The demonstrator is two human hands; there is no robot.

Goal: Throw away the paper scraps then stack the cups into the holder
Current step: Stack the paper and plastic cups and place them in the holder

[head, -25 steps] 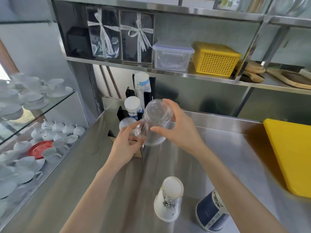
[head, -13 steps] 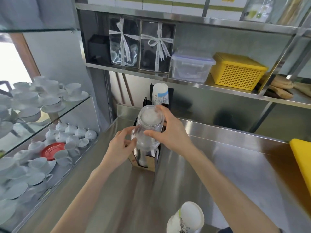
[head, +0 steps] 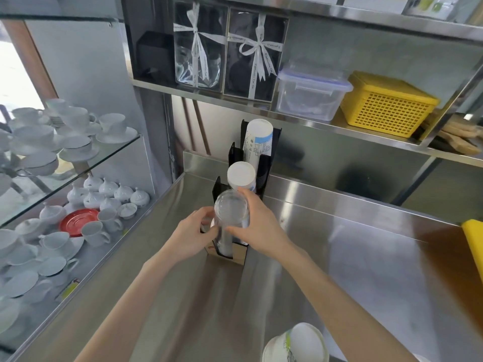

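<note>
- A stack of clear plastic cups (head: pixel 231 218) is held upside down, base uppermost, over the front slot of the black cup holder (head: pixel 236 253), which stands on the steel tabletop (head: pixel 352 257).
- The right hand (head: pixel 261 228) is wrapped around the right side of the clear stack, fingers closed on its wall; its grip is clamped on the cups.
- The left hand (head: pixel 192 235) is pressed against the left side of the stack low down, near the holder's front slot, with fingers curled onto the plastic; it is judged to steady rather than carry.
- The stack's long axis is nearly upright, leaning slightly away from the person, and it is lined up with the front slot; its lower end is already inside the slot, though how deep cannot be told.
- Behind the front slot, a white-topped stack of paper cups (head: pixel 241 176) is seated in the middle slot, and a taller printed stack (head: pixel 257 138) is seated in the rear slot.
- The coming move is judged to turn on the stack being pushed straight down along its own axis; the right hand is the better placed, since it holds higher on the stack.
- One more paper cup (head: pixel 296 346) is left on the tabletop, well in front of the holder, nearer the right arm.
- No paper scraps are seen.
</note>
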